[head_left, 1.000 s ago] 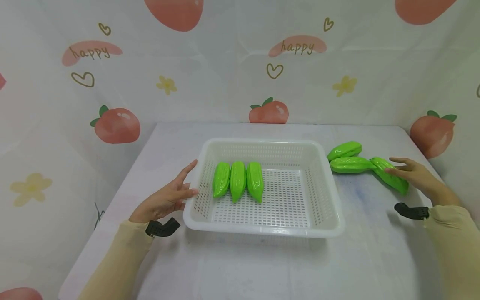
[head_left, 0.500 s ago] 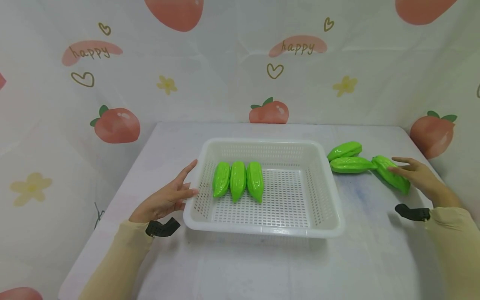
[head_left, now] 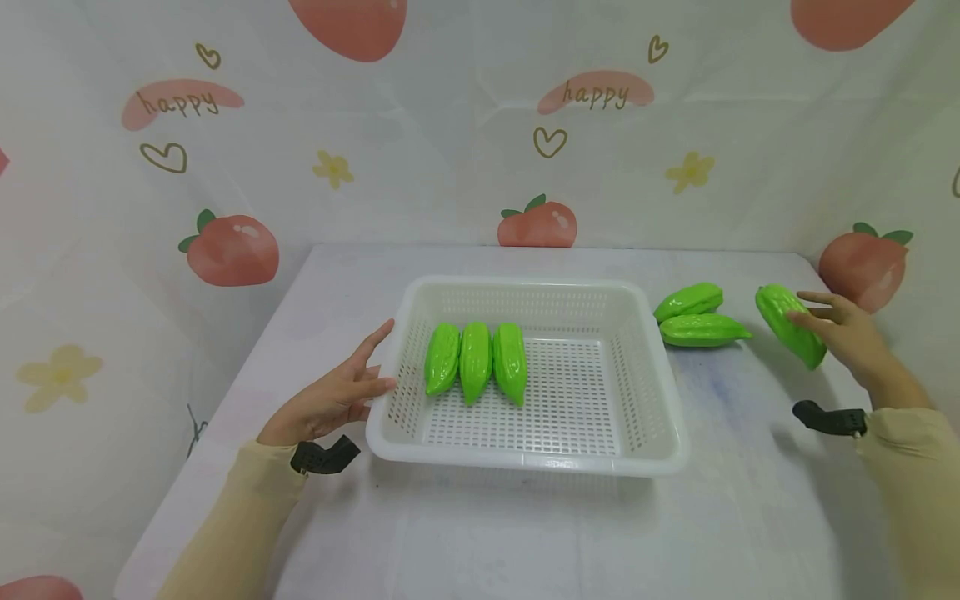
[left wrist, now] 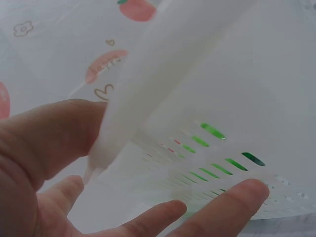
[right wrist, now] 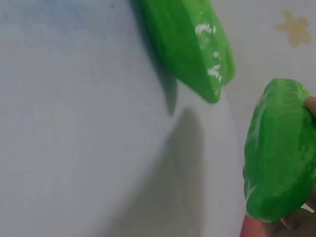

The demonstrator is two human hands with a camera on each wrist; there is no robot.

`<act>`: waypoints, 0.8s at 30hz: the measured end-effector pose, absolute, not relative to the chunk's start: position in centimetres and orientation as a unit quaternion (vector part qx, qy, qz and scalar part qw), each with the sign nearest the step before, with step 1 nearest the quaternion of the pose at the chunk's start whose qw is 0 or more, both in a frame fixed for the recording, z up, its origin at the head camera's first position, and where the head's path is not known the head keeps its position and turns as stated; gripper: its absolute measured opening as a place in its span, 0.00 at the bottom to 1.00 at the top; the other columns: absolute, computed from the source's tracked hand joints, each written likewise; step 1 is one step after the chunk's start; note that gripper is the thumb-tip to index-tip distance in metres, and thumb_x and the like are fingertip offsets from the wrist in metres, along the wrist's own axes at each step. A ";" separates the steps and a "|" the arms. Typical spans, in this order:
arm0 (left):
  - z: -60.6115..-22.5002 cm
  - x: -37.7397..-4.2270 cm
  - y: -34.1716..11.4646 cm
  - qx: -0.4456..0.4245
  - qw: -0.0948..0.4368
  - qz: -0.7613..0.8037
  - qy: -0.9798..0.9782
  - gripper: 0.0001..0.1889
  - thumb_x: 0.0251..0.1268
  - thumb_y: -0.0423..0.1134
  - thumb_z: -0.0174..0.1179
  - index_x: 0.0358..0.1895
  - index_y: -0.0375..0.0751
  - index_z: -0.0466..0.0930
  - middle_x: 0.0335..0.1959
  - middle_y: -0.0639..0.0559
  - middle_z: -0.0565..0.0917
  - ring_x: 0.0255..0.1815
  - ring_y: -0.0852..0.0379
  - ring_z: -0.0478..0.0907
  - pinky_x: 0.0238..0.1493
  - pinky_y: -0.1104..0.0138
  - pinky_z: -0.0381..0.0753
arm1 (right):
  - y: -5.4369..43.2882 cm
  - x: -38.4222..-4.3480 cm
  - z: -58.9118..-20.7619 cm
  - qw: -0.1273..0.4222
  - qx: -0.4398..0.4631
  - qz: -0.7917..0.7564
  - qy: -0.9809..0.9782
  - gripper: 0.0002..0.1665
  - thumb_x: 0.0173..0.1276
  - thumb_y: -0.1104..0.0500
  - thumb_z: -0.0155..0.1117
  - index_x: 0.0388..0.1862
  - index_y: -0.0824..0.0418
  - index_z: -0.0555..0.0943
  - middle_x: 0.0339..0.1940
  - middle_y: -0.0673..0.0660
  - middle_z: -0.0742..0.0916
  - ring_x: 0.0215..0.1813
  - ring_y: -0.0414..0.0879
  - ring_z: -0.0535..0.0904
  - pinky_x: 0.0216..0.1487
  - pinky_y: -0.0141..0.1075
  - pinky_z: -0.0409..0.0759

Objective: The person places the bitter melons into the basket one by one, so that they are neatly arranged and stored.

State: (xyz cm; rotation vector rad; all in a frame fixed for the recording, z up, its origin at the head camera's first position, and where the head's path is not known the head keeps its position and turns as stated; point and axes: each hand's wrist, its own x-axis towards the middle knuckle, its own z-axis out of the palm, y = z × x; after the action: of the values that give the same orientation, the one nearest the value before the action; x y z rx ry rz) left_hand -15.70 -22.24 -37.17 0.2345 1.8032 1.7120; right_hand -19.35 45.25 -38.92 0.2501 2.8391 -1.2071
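My left hand (head_left: 330,400) holds the left rim of a white plastic basket (head_left: 570,462), thumb at the rim and other fingers beneath it, beside the slotted wall (left wrist: 237,113). Inside, toward the left, three glossy green bitter melons (head_left: 477,360) lie side by side, tips toward me. At the right, my right hand (head_left: 858,342) grips another bitter melon (head_left: 783,317) between thumb and fingers, raised over the table with its shadow below. Most of that hand is outside the right wrist view, where the held melon (right wrist: 279,150) shows at the right edge.
Two more bitter melons, one behind (head_left: 690,300) and one in front (head_left: 703,331), lie on the white table (head_left: 517,533) just right of the basket. A printed cloth backdrop (head_left: 450,167) rises behind the table and at both sides.
My right hand has lifted its bitter melon off the table, up and slightly away from the other two. The left hand and the basket have stayed in place.
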 end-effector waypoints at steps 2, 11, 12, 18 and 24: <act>-37.2 -15.7 -22.2 0.091 0.315 0.652 0.684 0.46 0.71 0.36 0.56 0.75 0.77 0.34 0.68 0.35 0.67 0.52 0.43 0.81 0.47 0.54 0.84 | 44.6 -19.3 -38.4 0.009 0.075 -0.394 0.916 0.38 0.73 0.40 0.51 0.78 0.43 0.54 0.67 0.50 0.69 0.67 0.61 0.60 0.61 0.63 0.64; -37.2 -15.7 -22.2 0.092 0.315 0.655 0.681 0.46 0.71 0.35 0.56 0.75 0.77 0.34 0.68 0.34 0.66 0.53 0.42 0.80 0.48 0.52 0.83 | 41.3 -19.5 -35.8 -0.056 0.033 -0.430 0.900 0.31 0.72 0.47 0.57 0.72 0.39 0.64 0.49 0.30 0.70 0.43 0.23 0.65 0.37 0.14 0.66; -37.2 -15.7 -22.2 0.090 0.315 0.654 0.682 0.46 0.71 0.35 0.56 0.75 0.77 0.34 0.69 0.35 0.66 0.53 0.42 0.80 0.48 0.52 0.83 | 40.9 -19.6 -35.5 -0.059 0.029 -0.437 0.897 0.31 0.72 0.48 0.57 0.72 0.40 0.64 0.48 0.30 0.71 0.43 0.23 0.66 0.37 0.14 0.67; -37.1 -15.7 -22.2 0.083 0.316 0.652 0.684 0.47 0.70 0.36 0.57 0.75 0.78 0.33 0.70 0.35 0.64 0.53 0.43 0.80 0.47 0.51 0.83 | 38.9 -19.7 -34.6 -0.066 0.007 -0.471 0.880 0.30 0.73 0.53 0.58 0.71 0.42 0.64 0.47 0.32 0.70 0.47 0.26 0.69 0.40 0.12 0.69; -37.2 -15.7 -22.1 0.087 0.317 0.656 0.680 0.47 0.71 0.35 0.56 0.75 0.78 0.33 0.70 0.34 0.64 0.53 0.42 0.80 0.48 0.49 0.82 | 37.2 -19.7 -33.7 -0.074 -0.036 -0.500 0.862 0.29 0.72 0.61 0.57 0.69 0.44 0.66 0.48 0.35 0.73 0.46 0.22 0.73 0.41 0.15 0.73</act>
State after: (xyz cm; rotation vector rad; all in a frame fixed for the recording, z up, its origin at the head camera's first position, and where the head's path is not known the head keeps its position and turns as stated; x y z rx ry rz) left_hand -15.71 -22.13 -37.18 0.2301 1.7893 1.7270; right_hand -19.73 37.22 -33.65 -0.1181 2.8453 -1.6486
